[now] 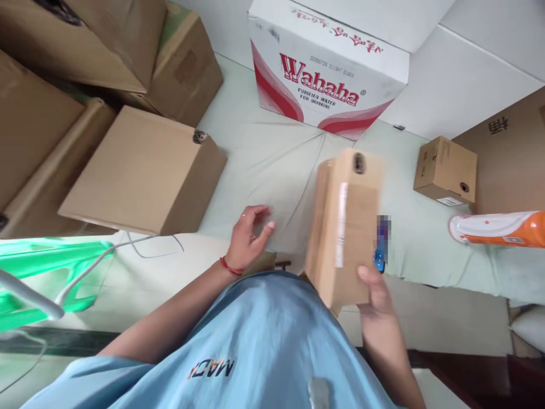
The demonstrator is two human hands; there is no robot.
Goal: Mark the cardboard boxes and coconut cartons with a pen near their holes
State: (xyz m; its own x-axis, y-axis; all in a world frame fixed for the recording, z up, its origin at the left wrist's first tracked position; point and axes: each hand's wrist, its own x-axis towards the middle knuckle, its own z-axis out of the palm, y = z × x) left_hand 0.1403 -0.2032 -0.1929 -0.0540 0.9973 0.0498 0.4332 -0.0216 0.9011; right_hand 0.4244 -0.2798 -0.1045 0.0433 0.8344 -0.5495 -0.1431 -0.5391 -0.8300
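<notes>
Gripped at its near right corner, a cardboard box (361,238) tilts upright in my right hand (377,292), the thumb pressed on its side. A white label strip runs down the box, and a dark round mark sits near its top; its edges are slightly blurred. My left hand (251,236) hovers near the edge of the cloth-covered table (272,170), fingers curved and apart from the thumb, holding nothing. A red cord circles that wrist. Just right of the held box lies a small blue object (378,258), partly pixelated.
Several large cardboard boxes (136,165) are stacked at the left. A white and red Wahaha carton (323,79) stands at the back. To the right are a small cardboard box (447,170) and an orange-white can (498,227). A green plastic stool (55,255) is at lower left.
</notes>
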